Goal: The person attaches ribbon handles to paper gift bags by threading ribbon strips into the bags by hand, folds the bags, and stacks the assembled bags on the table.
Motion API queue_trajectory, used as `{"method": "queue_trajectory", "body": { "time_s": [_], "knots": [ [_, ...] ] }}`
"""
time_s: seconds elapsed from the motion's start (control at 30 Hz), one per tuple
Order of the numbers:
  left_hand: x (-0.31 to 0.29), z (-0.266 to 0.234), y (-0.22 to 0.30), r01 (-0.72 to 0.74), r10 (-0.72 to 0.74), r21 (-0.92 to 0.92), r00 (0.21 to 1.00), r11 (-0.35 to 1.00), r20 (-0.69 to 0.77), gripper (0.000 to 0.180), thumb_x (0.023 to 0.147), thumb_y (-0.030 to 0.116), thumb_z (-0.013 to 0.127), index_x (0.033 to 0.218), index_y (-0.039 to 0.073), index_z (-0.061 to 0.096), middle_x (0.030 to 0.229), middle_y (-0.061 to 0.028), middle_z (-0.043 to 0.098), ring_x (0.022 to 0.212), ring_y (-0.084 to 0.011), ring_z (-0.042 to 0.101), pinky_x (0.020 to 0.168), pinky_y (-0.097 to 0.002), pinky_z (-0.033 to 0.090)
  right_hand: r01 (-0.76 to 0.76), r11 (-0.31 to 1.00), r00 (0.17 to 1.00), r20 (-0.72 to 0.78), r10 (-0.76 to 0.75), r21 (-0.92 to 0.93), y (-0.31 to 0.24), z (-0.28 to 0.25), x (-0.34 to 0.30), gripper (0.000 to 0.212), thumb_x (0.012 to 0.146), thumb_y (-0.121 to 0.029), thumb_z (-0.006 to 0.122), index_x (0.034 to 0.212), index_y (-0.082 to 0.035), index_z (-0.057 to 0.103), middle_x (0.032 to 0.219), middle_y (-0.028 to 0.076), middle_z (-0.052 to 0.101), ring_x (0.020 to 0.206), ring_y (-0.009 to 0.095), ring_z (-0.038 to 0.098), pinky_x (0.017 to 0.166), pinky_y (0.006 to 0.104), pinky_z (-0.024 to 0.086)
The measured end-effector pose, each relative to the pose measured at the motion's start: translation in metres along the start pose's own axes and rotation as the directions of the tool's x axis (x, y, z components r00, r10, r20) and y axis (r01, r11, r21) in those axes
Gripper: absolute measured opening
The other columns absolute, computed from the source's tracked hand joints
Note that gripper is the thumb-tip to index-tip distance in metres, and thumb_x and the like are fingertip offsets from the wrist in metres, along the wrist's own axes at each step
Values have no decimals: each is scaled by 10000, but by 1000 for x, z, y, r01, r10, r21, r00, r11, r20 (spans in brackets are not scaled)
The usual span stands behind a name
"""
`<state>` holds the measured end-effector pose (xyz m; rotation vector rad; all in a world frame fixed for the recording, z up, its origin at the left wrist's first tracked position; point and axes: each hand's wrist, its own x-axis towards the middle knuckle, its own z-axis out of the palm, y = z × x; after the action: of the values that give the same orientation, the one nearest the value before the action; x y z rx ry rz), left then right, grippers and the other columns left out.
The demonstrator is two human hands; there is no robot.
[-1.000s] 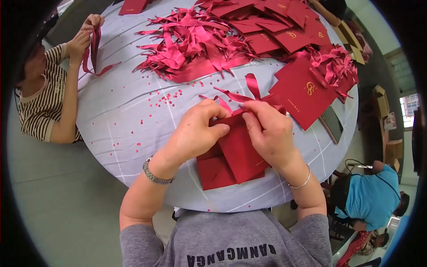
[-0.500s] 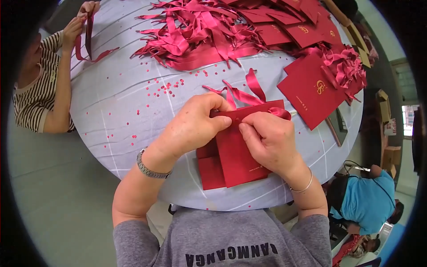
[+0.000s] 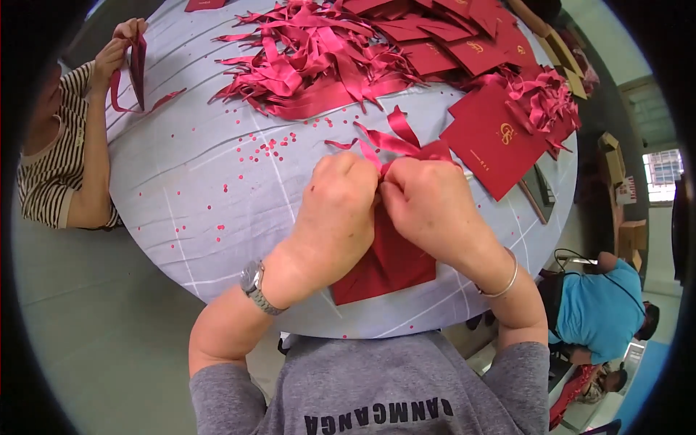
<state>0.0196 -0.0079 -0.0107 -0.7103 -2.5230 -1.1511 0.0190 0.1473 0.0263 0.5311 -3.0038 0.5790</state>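
Observation:
A flat red paper gift bag [image 3: 399, 264] lies in front of me at the table's near side, with my hands over its upper part. My left hand [image 3: 337, 210] is closed, its fingers curled down at the bag's top edge. Close against it, my right hand [image 3: 429, 206] is also closed, pinching at the same edge. A shiny red ribbon [image 3: 391, 140] sticks out beyond the hands on the far side. Both sets of fingertips are hidden, so how they grip ribbon and paper cannot be seen.
A heap of red ribbons [image 3: 319, 65] lies at the far side, beside stacked red gift bags [image 3: 475, 47]. Another gift bag [image 3: 493, 138] is at the right, near a dark-framed object [image 3: 536, 194]. Small red paper dots [image 3: 268, 147] are scattered about. A person [image 3: 69, 156] at the left handles a ribboned bag.
My hands have come together at the bag's top edge, knuckles turned up. The left hand's thumb and forefinger, visible before, are now hidden. The view has shifted slightly.

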Motion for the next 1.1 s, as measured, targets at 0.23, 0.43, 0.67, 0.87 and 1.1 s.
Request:
{"method": "queue_trajectory", "body": {
  "time_s": [0.23, 0.43, 0.67, 0.87, 1.1],
  "knots": [
    [6, -8, 0, -28, 29, -152, 1000, 988, 4, 136, 715, -46, 656, 830, -15, 592, 845, -149, 583, 819, -327, 577, 719, -397, 469, 10, 982, 993, -118, 13, 187, 5, -2, -10, 220, 786, -23, 675, 987, -14, 586, 751, 139, 649, 685, 314, 656, 595, 391, 502],
    [13, -17, -9, 297, -169, -385, 928, 874, 333, 133, 817, -20, 603, 929, -12, 674, 827, -98, 628, 775, -201, 599, 699, -314, 479, 195, 952, 953, -274, -127, 238, 11, 11, -29, 220, 755, -59, 742, 918, -17, 601, 811, 132, 642, 701, 285, 648, 620, 341, 511],
    [20, -23, -21, 189, 56, -364, 822, 912, 567, 149, 772, -4, 611, 898, -4, 690, 838, -134, 642, 792, -273, 626, 719, -344, 497, 359, 930, 887, -342, -311, 84, 13, 18, -38, 250, 697, -70, 768, 886, -50, 604, 796, 87, 639, 685, 266, 639, 602, 357, 507],
    [16, -17, -14, -100, 248, -339, 868, 936, 430, 155, 759, 14, 612, 890, 31, 692, 839, -128, 624, 798, -330, 616, 692, -412, 504, 343, 936, 900, -312, -304, 76, 19, 10, -38, 275, 691, -82, 768, 909, -53, 603, 766, 84, 636, 675, 259, 640, 592, 356, 502],
    [13, -16, -21, -198, 239, -153, 915, 968, 326, 120, 758, 29, 588, 819, 68, 685, 771, -97, 592, 733, -314, 611, 631, -412, 503, 373, 901, 916, -69, -396, -221, 19, -16, -58, 427, 720, -113, 722, 1123, -36, 607, 769, 53, 637, 661, 205, 635, 619, 320, 484]
  ]
}}
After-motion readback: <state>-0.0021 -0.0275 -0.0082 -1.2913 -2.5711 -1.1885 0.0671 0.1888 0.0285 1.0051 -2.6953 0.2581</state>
